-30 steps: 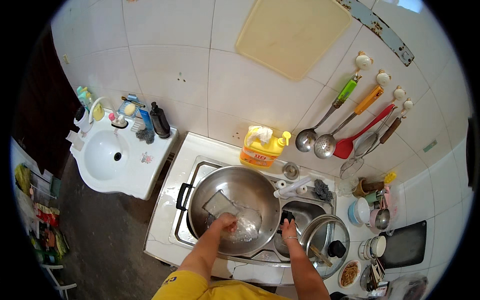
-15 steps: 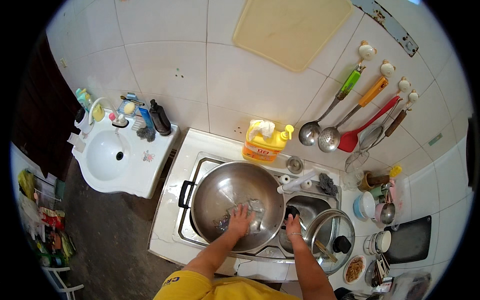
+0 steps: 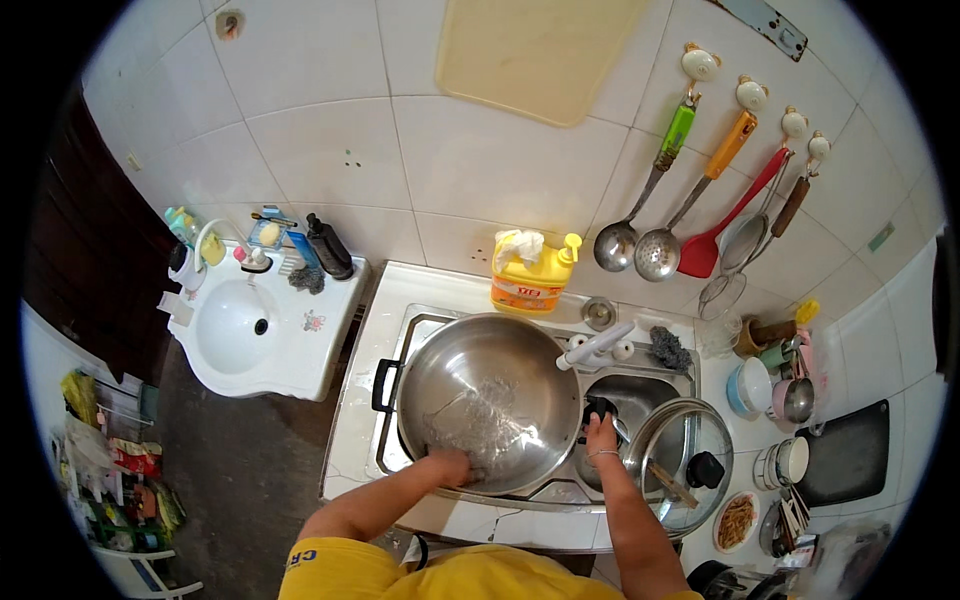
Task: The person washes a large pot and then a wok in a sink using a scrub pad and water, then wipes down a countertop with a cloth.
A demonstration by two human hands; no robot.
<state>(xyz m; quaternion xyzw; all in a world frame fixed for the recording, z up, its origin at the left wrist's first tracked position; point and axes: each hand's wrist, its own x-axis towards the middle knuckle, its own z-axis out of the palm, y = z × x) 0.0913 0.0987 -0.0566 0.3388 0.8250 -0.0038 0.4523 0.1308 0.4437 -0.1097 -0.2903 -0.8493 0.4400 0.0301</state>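
A large steel wok (image 3: 470, 360) sits over the left basin of the steel sink (image 3: 440, 318), with water (image 3: 490, 408) rippling in its bottom. My left hand (image 3: 452, 467) reaches in over the near rim, against the inner wall; its fingers are blurred and mostly hidden. On the right, my right hand (image 3: 601, 438) is closed around the wok's black side handle (image 3: 600, 408). The opposite black handle (image 3: 384, 385) points left. A white faucet spout (image 3: 595, 347) reaches over the wok's right rim.
Right of my right hand, a glass lid (image 3: 715, 440) leans across the sink edge. Behind the wok are a yellow pump jug (image 3: 530, 275) and grey scouring wool (image 3: 669, 348). Bowls (image 3: 750, 386) and a plate of food (image 3: 737, 521) stand at right. A white washbasin (image 3: 235, 325) is at left.
My left hand has moved from the middle of the wok's bottom to its near wall, where its fingers no longer show. My right hand stays on the handle. The view has shifted slightly.
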